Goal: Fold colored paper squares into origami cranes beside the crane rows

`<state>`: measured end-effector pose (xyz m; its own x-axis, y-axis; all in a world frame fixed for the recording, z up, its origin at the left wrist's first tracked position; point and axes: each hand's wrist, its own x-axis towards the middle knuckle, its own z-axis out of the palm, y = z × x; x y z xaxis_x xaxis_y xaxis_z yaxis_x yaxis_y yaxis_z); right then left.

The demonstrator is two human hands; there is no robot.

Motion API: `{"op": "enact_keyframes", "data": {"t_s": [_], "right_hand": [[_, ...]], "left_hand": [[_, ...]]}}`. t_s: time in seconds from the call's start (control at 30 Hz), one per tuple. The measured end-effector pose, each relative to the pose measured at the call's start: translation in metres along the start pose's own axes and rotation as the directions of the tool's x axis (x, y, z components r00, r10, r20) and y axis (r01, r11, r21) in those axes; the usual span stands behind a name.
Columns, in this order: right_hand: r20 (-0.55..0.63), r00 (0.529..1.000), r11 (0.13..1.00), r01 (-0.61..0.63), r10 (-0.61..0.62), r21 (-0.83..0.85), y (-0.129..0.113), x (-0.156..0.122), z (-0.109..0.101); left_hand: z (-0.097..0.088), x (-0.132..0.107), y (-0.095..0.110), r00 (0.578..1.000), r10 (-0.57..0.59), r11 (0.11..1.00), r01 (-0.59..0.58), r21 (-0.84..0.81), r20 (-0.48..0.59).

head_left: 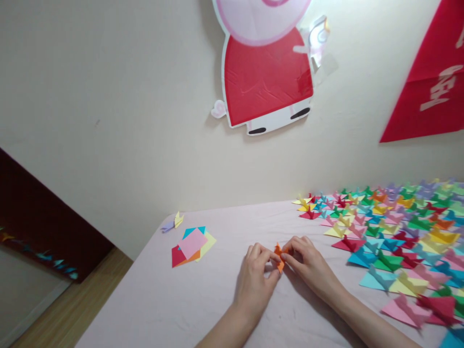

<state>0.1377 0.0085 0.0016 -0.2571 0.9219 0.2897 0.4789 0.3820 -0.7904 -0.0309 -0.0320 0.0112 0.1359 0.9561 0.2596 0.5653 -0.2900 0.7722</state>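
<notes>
A small piece of folded orange paper [279,257] stands between my two hands, just above the pale cloth of the table [203,304]. My left hand [255,270] pinches its left and lower side between thumb and fingers. From the other side, my right hand [304,258] grips its edge with thumb and forefinger. The finer folds are partly covered by my fingertips. To the left of my hands lies a loose stack of square paper sheets [193,243], pink on top, with blue, yellow, red and orange edges showing beneath.
Many folded paper cranes [387,261] in mixed colours cover the right side of the table. A yellow and a purple folded piece [177,221] lie at the far left corner. Behind the table rises a wall [152,121] with a red-bodied cartoon cutout [268,77] and a red banner [427,96].
</notes>
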Motion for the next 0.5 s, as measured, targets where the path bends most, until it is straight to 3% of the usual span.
{"op": "enact_keyframes", "data": {"t_s": [0.17,0.5], "right_hand": [[0.007,1.000,1.000,0.008,-0.008,0.023,-0.0026,-0.0003,-0.0003],[0.007,0.997,0.997,0.083,-0.083,0.001,-0.0023,-0.0022,0.0007]], "left_hand": [[0.0020,0.0039,-0.0032,0.998,-0.068,0.996,0.067,-0.065,-0.003],[-0.0007,0.0044,0.0002,0.999,-0.051,0.995,0.049,-0.090,-0.011]]}}
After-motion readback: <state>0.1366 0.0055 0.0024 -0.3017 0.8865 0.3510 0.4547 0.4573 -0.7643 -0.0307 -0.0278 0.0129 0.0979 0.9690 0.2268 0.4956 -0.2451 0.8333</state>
